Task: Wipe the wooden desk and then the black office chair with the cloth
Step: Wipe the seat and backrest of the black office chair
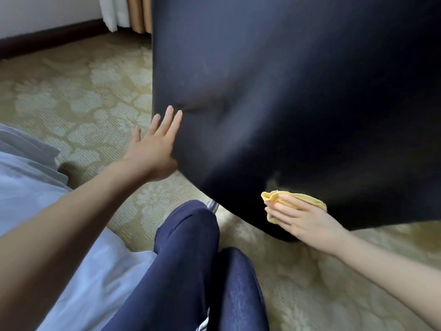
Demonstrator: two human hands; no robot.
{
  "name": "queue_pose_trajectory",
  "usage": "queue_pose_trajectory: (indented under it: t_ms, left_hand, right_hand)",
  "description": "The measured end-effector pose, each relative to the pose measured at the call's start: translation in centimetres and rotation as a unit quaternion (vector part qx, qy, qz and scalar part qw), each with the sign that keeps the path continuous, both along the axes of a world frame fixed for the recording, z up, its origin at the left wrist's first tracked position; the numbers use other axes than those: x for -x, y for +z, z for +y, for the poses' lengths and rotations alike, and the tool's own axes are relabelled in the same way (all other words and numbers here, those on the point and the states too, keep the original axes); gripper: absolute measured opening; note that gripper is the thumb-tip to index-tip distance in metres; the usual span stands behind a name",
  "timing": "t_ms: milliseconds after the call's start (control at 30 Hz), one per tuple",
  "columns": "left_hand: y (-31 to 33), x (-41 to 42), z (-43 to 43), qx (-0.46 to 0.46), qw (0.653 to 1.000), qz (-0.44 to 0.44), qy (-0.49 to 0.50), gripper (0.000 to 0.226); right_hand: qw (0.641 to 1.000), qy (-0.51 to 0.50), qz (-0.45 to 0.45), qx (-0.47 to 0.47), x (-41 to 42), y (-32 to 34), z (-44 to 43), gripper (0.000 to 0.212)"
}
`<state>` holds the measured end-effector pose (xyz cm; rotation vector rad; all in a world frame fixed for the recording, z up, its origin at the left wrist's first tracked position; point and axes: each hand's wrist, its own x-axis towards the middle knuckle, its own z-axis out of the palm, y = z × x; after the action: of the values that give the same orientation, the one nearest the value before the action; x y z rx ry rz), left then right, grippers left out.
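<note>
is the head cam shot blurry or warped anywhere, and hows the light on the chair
Head view: the black chair looks soft and smeared, most along its lower edge near the yellow cloth under the right hand. The left hand, flat on the chair, is sharper. Wide-angle distortion bows the chair's left edge and the baseboard. The light is soft, giving a dull sheen and no hard glare.

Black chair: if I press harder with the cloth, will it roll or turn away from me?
It may shift: the left hand lies flat on the black chair, seemingly bracing it. The carpet likely slows rolling; no wheels show. The cover creases near the left fingertips, so it should yield softly under the cloth beneath the right hand.
</note>
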<state>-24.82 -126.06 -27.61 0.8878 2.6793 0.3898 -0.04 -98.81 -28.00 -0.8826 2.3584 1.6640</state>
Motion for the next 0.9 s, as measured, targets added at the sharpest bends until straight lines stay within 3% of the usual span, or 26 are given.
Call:
queue_pose_trajectory:
  t_ms: [100,300,533,633,767,900]
  left_hand:
    - [1.5,-2.2,0.0,-0.035,0.998,0.042,-0.031,0.095]
    - [4.8,-6.8,1.9,-0.103,0.986,0.088,-0.097,0.098]
    - [9.4,-10.7,5.7,-0.197,0.972,0.100,-0.077,0.099]
    - [10.3,-11.0,6.3,-0.204,0.972,0.094,-0.063,0.099]
    - [10.7,-10.9,6.2,-0.149,0.979,0.114,-0.074,0.108]
    - [11.2,-10.9,6.2,-0.153,0.981,0.095,-0.075,0.112]
  right_hand:
    - [0.998,-0.003,0.053,0.016,-3.0,4.0,2.3,0.044]
    - [0.977,-0.050,0.144,0.150,-5.0,12.3,2.8,0.056]
    - [0.947,0.010,0.273,0.166,-3.9,19.5,1.4,0.050]
    - [0.902,0.066,0.381,0.195,-1.3,22.1,-0.3,0.049]
    - [0.811,0.140,0.517,0.234,2.8,25.7,-2.9,0.043]
    - [0.738,0.164,0.579,0.305,6.3,26.6,-5.4,0.036]
